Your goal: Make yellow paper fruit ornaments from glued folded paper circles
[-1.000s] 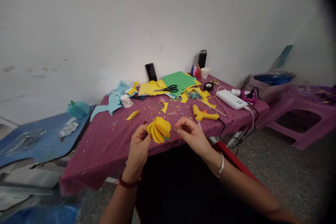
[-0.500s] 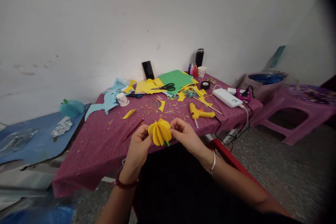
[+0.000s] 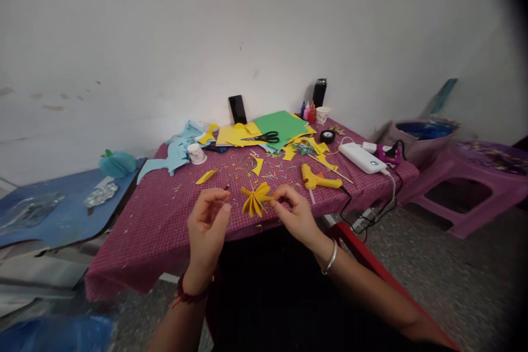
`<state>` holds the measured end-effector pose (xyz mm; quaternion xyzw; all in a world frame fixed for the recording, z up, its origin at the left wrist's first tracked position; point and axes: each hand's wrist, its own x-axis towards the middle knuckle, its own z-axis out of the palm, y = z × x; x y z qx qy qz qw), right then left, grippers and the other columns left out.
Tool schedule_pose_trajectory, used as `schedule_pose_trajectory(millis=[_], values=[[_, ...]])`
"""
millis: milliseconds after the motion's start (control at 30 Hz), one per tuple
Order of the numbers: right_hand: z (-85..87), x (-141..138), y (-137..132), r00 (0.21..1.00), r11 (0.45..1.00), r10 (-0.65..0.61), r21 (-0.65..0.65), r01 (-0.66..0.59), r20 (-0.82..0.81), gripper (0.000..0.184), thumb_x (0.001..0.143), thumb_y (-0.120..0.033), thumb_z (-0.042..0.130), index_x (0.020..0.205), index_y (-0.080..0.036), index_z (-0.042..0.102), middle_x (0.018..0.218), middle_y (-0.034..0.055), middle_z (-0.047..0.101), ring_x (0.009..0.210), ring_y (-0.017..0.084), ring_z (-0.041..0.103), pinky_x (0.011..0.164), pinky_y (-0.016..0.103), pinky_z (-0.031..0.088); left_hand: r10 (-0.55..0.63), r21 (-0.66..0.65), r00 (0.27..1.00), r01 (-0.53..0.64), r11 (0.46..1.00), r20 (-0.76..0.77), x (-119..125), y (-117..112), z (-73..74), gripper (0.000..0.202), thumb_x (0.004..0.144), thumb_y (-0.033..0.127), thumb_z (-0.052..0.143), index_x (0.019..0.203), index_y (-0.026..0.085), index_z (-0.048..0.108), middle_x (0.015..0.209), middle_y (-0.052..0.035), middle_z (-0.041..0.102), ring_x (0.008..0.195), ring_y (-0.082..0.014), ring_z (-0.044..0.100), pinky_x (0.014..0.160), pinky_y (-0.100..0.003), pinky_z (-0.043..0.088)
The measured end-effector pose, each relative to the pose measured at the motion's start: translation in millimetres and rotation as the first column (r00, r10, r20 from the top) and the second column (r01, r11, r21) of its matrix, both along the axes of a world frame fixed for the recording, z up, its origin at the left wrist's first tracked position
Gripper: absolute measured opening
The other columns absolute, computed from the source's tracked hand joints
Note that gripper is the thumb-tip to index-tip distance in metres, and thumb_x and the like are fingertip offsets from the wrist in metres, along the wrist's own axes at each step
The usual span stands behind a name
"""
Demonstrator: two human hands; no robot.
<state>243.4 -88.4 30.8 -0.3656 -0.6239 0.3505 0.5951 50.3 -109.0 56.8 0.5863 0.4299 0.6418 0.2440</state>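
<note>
Between thumb and fingers, my right hand (image 3: 293, 213) pinches one petal of a yellow folded-paper ornament (image 3: 255, 198), whose layers fan out like a pumpkin or flower. My left hand (image 3: 209, 226) is apart from it, to its left, with thumb and fingers spread and nothing seen in them. Just beyond the ornament lie a curved yellow scrap (image 3: 257, 164) and many tiny paper snippets. A yellow glue gun (image 3: 317, 177) rests on the checked tablecloth (image 3: 157, 220) to the right of it.
Black scissors (image 3: 266, 137) lie on green paper (image 3: 278, 124). A paper cup (image 3: 197, 154) stands near blue scraps (image 3: 177, 155). To the right are black tape (image 3: 327, 136), a white power bank (image 3: 362, 158) and trailing cables. A blue paper pumpkin (image 3: 117, 164) sits on the left-hand table.
My left hand has let go of the yellow ornament and moved left, its fingers opening. The ornament has turned and spread, held now by my right hand alone. The view has shifted slightly.
</note>
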Motion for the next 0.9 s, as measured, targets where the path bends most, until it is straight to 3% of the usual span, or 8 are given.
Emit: schedule_pose_trajectory(millis=[100,233,500,667,767,900], values=[[-1.0,-1.1,-0.9,1.0,1.0,0.012,0.0,-0.012,0.016,0.011,0.082,-0.018,0.059,0.074,-0.023,0.055,0.071,-0.001,0.055,0.069,0.016,0.052,0.066,0.029,0.041,-0.003,0.052,0.988,0.011,0.999,-0.157,0.1,-2.9,5.3,0.018,0.084,0.017,0.06,0.1,0.022,0.065,0.101,-0.004,0.062,0.086,-0.0158,0.06,0.08,-0.032,0.049],[-1.1,-2.5,-2.7,1.0,1.0,0.018,-0.003,-0.018,0.018,0.012,0.083,-0.019,0.06,0.072,-0.023,0.055,0.07,-0.0011,0.054,0.068,0.016,0.051,0.066,0.029,0.04,-0.001,0.093,0.969,0.025,0.995,-0.247,4.4,-2.0,2.3,0.017,0.083,0.016,0.06,0.099,0.021,0.066,0.105,-0.0063,0.064,0.1,-0.0215,0.061,0.089,-0.039,0.049],[-7.9,-1.4,-2.0,0.997,0.998,0.022,-0.05,-0.026,-0.078,0.012,0.083,-0.026,0.063,0.074,-0.023,0.056,0.072,-0.0005,0.054,0.069,0.017,0.049,0.065,0.029,0.039,-0.052,-0.058,0.991,0.046,0.997,-0.12,12.7,-2.3,-2.0,0.021,0.089,0.023,0.057,0.107,0.022,0.067,0.108,-0.007,0.068,0.101,-0.0218,0.064,0.092,-0.038,0.05],[-15.6,-0.5,-0.3,0.977,0.989,0.083,-0.107,-0.105,-0.195,0.016,0.084,-0.034,0.066,0.078,-0.023,0.056,0.074,-0.0006,0.053,0.068,0.016,0.048,0.063,0.028,0.038,-0.15,-0.132,0.987,0.158,0.979,0.064,19.2,-2.8,-6.5,0.021,0.087,0.025,0.061,0.107,0.023,0.066,0.101,-0.0052,0.07,0.093,-0.0187,0.067,0.085,-0.033,0.053],[-22.0,-0.6,1.7,0.946,0.975,0.127,-0.136,-0.174,-0.299,0.018,0.084,-0.037,0.068,0.08,-0.024,0.057,0.073,-0.0019,0.053,0.066,0.015,0.048,0.061,0.026,0.038,-0.122,-0.14,0.98,0.145,0.98,0.158,20.0,0.9,-12.5,0.021,0.085,0.025,0.064,0.105,0.023,0.065,0.097,-0.0035,0.068,0.091,-0.0169,0.066,0.084,-0.03,0.053],[-28.2,-2.3,3.4,0.897,0.959,0.143,-0.165,-0.23,-0.418,0.021,0.082,-0.038,0.072,0.08,-0.024,0.057,0.073,-0.0025,0.054,0.065,0.014,0.048,0.063,0.025,0.039,-0.101,-0.101,0.992,0.109,0.989,0.075,22.7,1.2,-12.3,0.015,0.086,0.023,0.062,0.1,0.022,0.067,0.1,-0.0049,0.067,0.096,-0.0178,0.065,0.085,-0.031,0.052]])
